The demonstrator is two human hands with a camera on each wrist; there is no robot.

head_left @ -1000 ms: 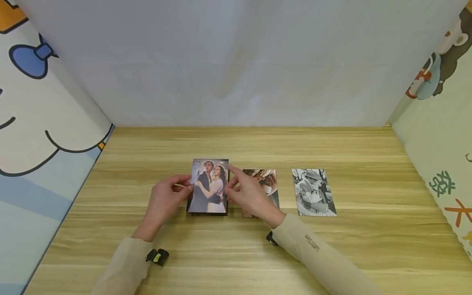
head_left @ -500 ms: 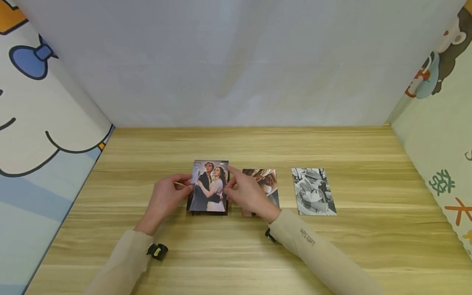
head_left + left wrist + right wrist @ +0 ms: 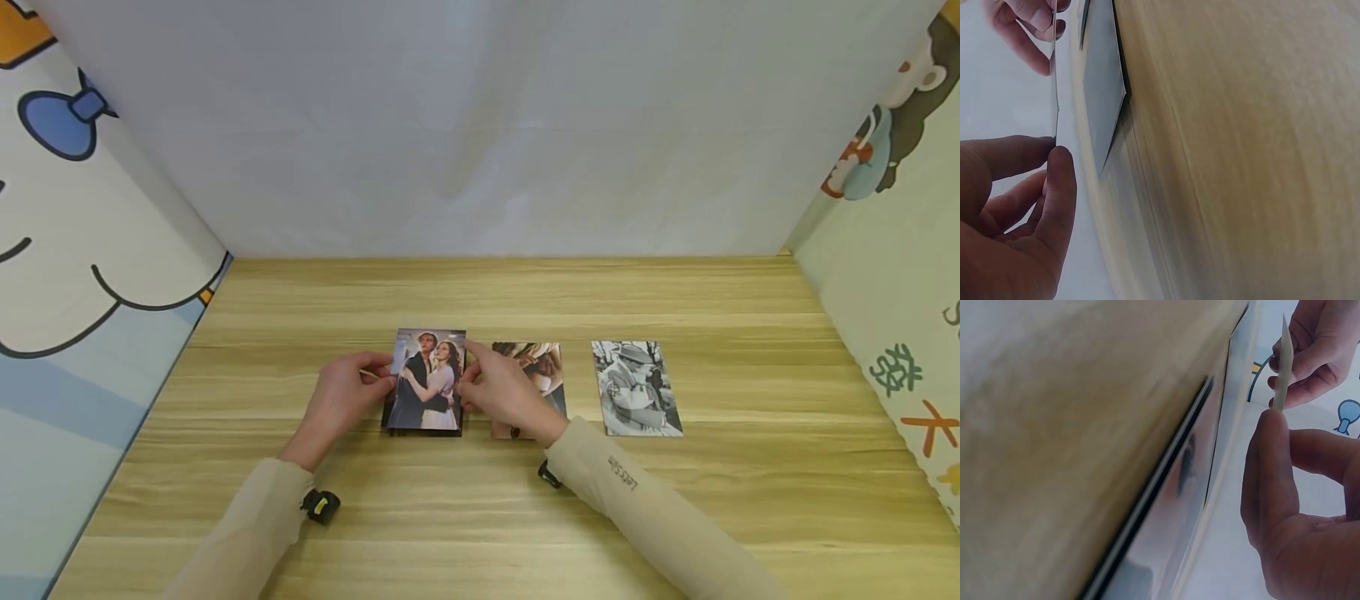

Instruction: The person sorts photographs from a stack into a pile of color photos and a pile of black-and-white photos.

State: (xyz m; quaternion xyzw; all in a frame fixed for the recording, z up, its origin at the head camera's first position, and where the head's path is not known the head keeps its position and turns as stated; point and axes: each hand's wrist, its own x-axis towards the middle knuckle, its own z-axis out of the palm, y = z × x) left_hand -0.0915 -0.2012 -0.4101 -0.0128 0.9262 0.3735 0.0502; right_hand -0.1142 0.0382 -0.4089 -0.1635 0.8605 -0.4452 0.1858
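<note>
A colour photo card (image 3: 427,383) of an embracing couple is held level by both hands. My left hand (image 3: 343,396) pinches its left edge between thumb and fingers. The right edge is pinched by my right hand (image 3: 506,392). In the left wrist view the photo card (image 3: 1055,94) is edge-on, raised above a card (image 3: 1102,81) lying on the table. That lower card is mostly hidden from the head camera, with only a dark border (image 3: 427,432) showing. Beneath my right wrist lies a brown-toned photo card (image 3: 551,367), partly covered by the hand.
A black-and-white photo card (image 3: 637,388) lies on the wood-grain table (image 3: 480,517) to the right. A pale backdrop (image 3: 495,133) rises behind the table. Cartoon-printed panels stand at the left (image 3: 90,233) and right (image 3: 892,275).
The held photo card has shifted slightly toward me and a little right, over the lower card. Both hands keep their pinch. The other cards stay in place.
</note>
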